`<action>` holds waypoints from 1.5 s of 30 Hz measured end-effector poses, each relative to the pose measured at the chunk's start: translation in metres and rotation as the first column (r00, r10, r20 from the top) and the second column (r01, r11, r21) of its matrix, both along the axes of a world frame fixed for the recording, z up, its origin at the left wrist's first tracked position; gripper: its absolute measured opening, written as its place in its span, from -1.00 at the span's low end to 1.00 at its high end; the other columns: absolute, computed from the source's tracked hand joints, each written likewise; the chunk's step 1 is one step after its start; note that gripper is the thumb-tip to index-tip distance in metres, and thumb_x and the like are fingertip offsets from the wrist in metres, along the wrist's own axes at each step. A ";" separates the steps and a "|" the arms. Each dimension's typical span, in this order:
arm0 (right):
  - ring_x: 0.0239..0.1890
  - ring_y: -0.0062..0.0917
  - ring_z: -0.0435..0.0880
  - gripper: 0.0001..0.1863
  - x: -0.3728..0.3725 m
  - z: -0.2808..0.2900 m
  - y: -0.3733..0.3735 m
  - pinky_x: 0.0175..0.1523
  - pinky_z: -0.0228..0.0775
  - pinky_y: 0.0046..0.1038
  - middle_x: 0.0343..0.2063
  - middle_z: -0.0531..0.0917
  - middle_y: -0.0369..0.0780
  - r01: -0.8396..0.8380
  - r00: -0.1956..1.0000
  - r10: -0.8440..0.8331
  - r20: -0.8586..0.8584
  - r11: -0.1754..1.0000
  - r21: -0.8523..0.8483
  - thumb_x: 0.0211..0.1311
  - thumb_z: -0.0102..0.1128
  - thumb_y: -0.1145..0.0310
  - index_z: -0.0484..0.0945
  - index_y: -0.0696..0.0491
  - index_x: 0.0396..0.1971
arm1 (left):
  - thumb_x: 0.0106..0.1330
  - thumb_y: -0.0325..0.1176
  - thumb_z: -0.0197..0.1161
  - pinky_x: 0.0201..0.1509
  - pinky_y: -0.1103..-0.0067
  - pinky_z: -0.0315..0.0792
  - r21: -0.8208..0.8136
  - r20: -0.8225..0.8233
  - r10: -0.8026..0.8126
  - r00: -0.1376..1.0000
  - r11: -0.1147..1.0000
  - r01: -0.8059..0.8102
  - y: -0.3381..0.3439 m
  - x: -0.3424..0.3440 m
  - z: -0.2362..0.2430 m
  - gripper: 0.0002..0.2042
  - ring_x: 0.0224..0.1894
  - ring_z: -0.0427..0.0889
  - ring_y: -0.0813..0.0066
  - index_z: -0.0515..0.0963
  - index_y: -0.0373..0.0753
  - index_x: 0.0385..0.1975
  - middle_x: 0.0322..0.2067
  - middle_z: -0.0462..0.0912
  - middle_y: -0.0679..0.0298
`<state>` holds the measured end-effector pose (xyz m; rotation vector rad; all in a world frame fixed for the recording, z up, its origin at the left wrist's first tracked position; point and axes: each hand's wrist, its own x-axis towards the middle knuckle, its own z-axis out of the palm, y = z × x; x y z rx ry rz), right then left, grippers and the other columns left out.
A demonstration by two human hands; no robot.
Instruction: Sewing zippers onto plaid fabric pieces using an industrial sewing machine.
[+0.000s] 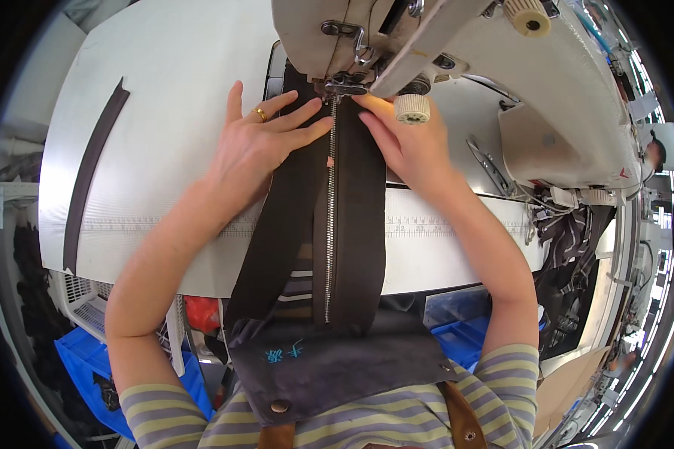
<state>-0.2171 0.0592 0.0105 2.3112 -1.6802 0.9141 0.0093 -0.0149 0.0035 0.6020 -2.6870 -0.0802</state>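
Observation:
A dark brown fabric piece (pixel 363 217) with a metal zipper (pixel 330 224) runs lengthwise from under the sewing machine's presser foot (pixel 344 87) toward my lap. My left hand (pixel 258 138) lies on the fabric left of the zipper. Its fingers are spread, with one fingertip beside the zipper teeth and a gold ring on one finger. On the other side of the zipper, my right hand (pixel 416 142) rests on the fabric, index fingertip close to the presser foot. Thumb and index finger are apart there; the remaining fingers are partly hidden behind a white machine knob (pixel 412 109).
The sewing machine (pixel 457 45) overhangs the white table (pixel 165 165). A dark strip (pixel 90 176) lies at the left, thread snips (pixel 490 166) at the right. A printed ruler (pixel 427 226) crosses near the front edge. Below stand a white basket (pixel 86 299) and blue bins (pixel 90 352).

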 end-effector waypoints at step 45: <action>0.10 -0.34 0.45 -0.61 0.067 0.013 0.137 0.09 0.39 -0.31 0.05 0.52 -0.29 -0.195 0.975 0.214 -0.062 0.955 0.222 0.01 0.34 0.33 0.58 0.01 -0.09 | -0.14 -0.63 0.21 0.35 -0.05 -0.07 0.170 0.102 -0.321 0.942 0.938 0.302 0.088 0.066 0.037 -0.51 0.06 0.46 0.37 0.59 0.01 -0.14 -0.08 0.47 0.33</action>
